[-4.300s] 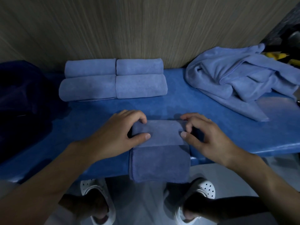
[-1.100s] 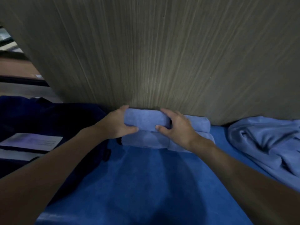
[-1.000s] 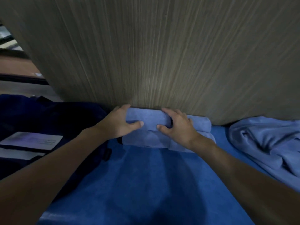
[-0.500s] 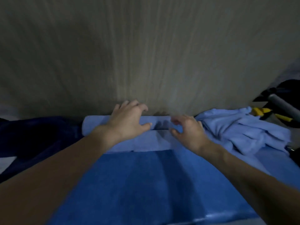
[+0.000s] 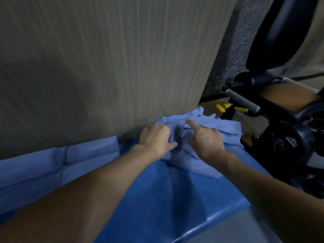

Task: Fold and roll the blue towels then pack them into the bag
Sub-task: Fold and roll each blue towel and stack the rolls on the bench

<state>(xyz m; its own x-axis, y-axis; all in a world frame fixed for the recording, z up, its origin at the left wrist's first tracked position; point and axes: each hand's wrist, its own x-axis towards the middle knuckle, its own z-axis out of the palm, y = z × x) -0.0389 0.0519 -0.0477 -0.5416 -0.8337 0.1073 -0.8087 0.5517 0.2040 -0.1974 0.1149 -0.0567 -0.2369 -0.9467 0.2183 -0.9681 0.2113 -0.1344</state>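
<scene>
A heap of loose light-blue towels (image 5: pixel 226 127) lies at the far right of the blue table (image 5: pixel 166 199), against the wood-grain wall. My left hand (image 5: pixel 156 139) is on the heap's left side, with its fingers curled into the cloth. Beside it, my right hand (image 5: pixel 206 139) rests on top of the heap with the index finger stretched forward. Several rolled blue towels (image 5: pixel 87 155) lie stacked along the wall at the left, apart from both hands. The bag is out of view.
Black exercise-type equipment with a grey padded handle (image 5: pixel 242 100) stands close to the table's right end. Yellow-handled pliers (image 5: pixel 226 106) lie behind the heap. The table's front edge (image 5: pixel 219 216) runs across the lower right.
Both hands have left the rolled towel on the stack by the wall and moved right onto the loose heap. The view has swung right, so the dark bag has dropped out of sight.
</scene>
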